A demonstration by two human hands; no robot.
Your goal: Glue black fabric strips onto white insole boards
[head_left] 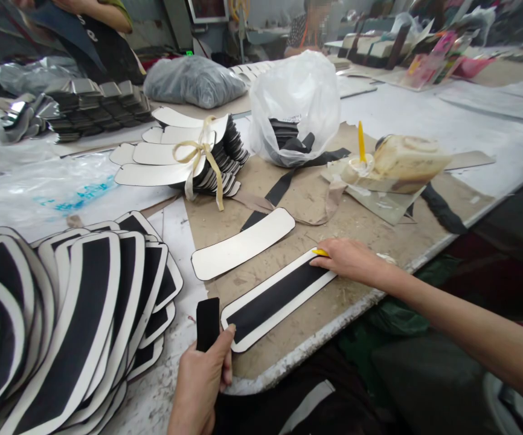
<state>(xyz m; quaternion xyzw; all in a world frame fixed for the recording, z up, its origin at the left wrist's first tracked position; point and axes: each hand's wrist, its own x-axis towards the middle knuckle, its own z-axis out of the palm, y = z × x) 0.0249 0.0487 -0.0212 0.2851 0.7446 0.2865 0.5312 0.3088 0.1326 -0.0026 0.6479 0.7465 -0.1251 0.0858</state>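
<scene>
A curved white panel with a black strip [279,293] along its middle lies slanted at the table's front edge. My left hand [202,374] is closed around a short black strip [208,323] standing upright, its thumb touching the panel's near end. My right hand [349,260] is closed on a small yellow plastic tool [320,252] at the panel's far end; most of the tool is hidden by the fingers. Just behind lies a plain white curved panel [243,244]. To the left, white panels with black middles [75,326] are piled in overlapping rows.
White panels tied with a cream ribbon [198,151] lie behind. A clear plastic bag [295,109] holds black strips. At right, a stained glue container [409,160] stands near a yellow stick [361,142] in a small pot. Two other people are across the table.
</scene>
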